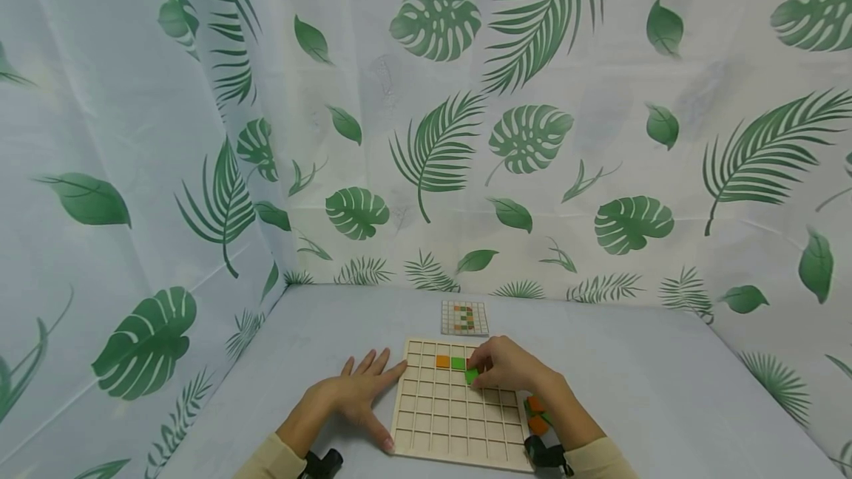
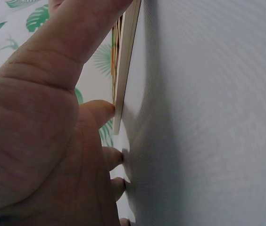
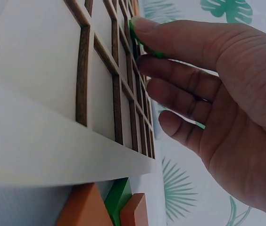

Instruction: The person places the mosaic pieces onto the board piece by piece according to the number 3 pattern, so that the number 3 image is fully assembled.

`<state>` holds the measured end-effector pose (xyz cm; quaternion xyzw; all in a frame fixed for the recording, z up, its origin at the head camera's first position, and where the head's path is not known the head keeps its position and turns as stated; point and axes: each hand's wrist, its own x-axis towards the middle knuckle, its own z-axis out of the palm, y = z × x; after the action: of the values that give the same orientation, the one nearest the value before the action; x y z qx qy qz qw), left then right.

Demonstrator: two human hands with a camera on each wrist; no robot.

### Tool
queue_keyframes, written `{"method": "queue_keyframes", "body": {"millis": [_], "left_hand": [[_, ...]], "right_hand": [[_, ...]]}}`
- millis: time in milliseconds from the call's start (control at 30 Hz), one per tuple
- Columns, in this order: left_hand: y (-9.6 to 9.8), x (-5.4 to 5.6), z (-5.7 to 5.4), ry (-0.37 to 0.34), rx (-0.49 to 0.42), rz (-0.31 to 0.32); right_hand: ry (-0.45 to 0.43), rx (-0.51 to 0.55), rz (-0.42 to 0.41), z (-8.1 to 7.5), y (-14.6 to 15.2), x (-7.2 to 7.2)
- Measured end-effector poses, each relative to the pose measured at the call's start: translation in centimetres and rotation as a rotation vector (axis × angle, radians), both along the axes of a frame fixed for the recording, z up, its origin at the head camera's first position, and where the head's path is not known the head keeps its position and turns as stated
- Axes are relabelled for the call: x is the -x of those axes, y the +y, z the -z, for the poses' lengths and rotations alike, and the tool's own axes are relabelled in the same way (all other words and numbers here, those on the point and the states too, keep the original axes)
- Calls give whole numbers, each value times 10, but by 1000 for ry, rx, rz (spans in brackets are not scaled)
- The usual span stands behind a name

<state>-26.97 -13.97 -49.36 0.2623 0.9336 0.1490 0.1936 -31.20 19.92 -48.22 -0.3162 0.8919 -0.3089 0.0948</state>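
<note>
A light wooden grid board (image 1: 439,420) lies flat on the table, its squares marked off by raised strips. In its upper rows sit an orange tile (image 1: 442,361) and a green tile (image 1: 458,363), with a bit of red showing beside my fingers. My right hand (image 1: 509,364) pinches another green tile (image 1: 471,375) between thumb and fingers, right at the board's surface. My left hand (image 1: 359,394) rests with spread fingers along the board's left edge; its thumb touches the lower left corner and the index finger the upper left side.
Behind the board lies a small pattern card (image 1: 464,318) with coloured squares on a grid. Several loose orange and green tiles (image 1: 538,425) are piled against the board's right edge, partly under my right forearm. Leaf-printed cloth (image 1: 439,154) hangs at the back and left.
</note>
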Motion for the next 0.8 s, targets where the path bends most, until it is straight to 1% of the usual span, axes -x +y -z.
{"method": "queue_keyframes", "body": {"millis": [133,233,433,633,800], "left_hand": [[-1,2,3,1,-10,6],[-2,2,3,1,-17,12],[0,-1,-2,-1,-13,11],[0,-3,-3,5,-14,9],[0,-3,-2,6,-19,11]], "right_hand": [[27,-19,5,-1,-1,-1],[59,-27,-7,-1,0,-1],[97,-40,-28,2,3,1],[97,-21,-41,4,4,2],[69,-16,-43,3,5,2]]}}
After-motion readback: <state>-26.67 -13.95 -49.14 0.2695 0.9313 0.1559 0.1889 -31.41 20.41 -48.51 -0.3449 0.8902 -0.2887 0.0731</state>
